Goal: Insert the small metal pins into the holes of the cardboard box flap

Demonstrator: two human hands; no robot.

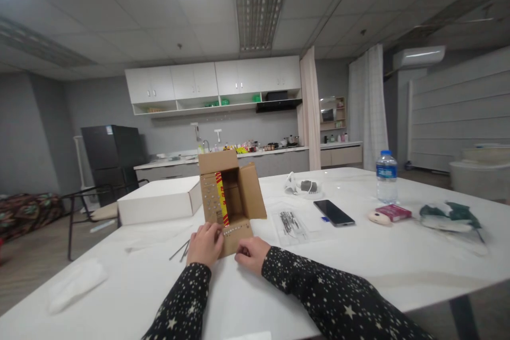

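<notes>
1. Your left hand (205, 244) rests, fingers curled, against the small brown cardboard box (229, 199) at the centre of the frame, its grip on the lower front flap.
2. Your right hand (252, 254) lies just beside that flap, fingertips touching its edge; whether it pinches anything you cannot tell from here.
3. The box stands open on the white tabletop (358, 255), flaps spread, a red-and-yellow strip inside.
4. Thin metal pins (180, 249) lie left of your left hand; the flaps are not yet closed.

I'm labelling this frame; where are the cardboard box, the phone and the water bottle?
cardboard box (233, 191): head view, inside back wall.
phone (333, 212): head view, screen middle.
water bottle (386, 178): head view, label.
</notes>
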